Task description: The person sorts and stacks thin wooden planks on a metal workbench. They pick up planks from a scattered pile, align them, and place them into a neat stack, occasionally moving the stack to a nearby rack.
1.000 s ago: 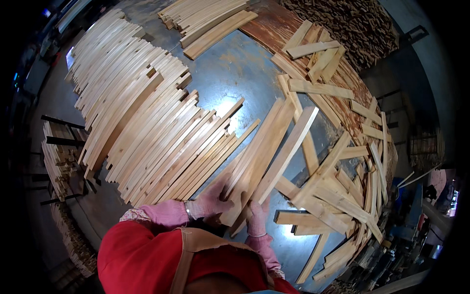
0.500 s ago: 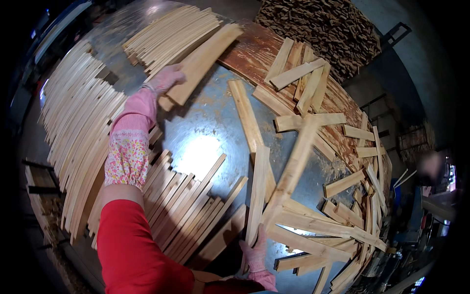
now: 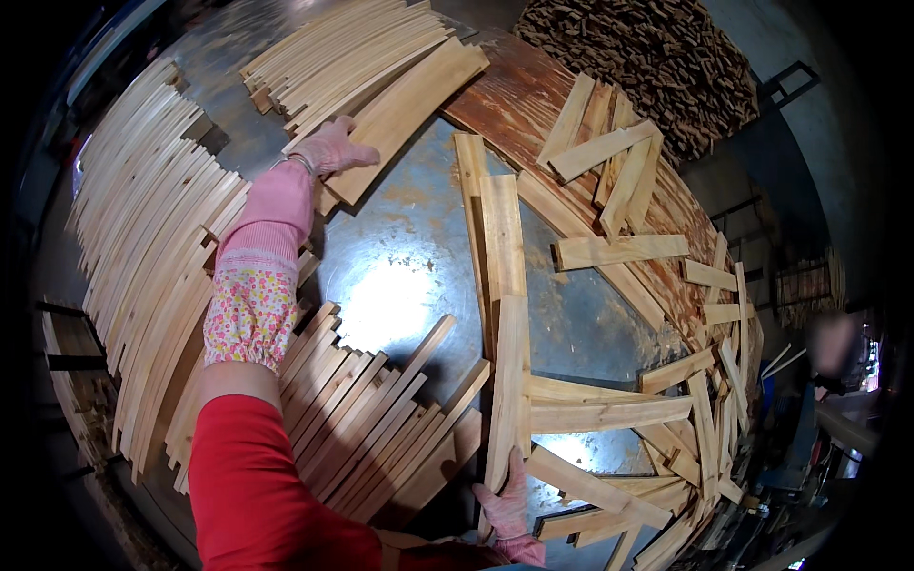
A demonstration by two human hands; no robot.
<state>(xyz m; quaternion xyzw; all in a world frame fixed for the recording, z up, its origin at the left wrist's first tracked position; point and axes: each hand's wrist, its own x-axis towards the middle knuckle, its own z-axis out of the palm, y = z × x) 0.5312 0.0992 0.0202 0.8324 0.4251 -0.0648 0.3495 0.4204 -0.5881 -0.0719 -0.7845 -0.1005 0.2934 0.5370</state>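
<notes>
My left hand [image 3: 333, 149], in a pink glove, is at the near end of a wide wooden board [image 3: 414, 109]. Its thumb lies over the board's face while the other fingers are at the upper edge. This board rests against a row of boards standing on edge [image 3: 347, 57]. At the lower middle, my right hand [image 3: 507, 504], gloved too, is closed around the near end of a long wooden board [image 3: 506, 381]. Under the far part of that one lies another board [image 3: 501, 224], with a further board [image 3: 469, 171] partly beneath it. The right fingers are partly hidden.
Boards on edge fill the left side [image 3: 162, 257], and a shorter row [image 3: 371, 409] stands near me. Loose boards [image 3: 609, 414] lie crisscrossed at the right on the metal table [image 3: 400, 247]. A big wood pile [image 3: 638, 67] rises behind. A blurred person [image 3: 833, 347] is far right.
The wide board at my left hand was blurred and is now still against the row. A blurred diagonal board in the middle has swung left, beneath the board in my right hand.
</notes>
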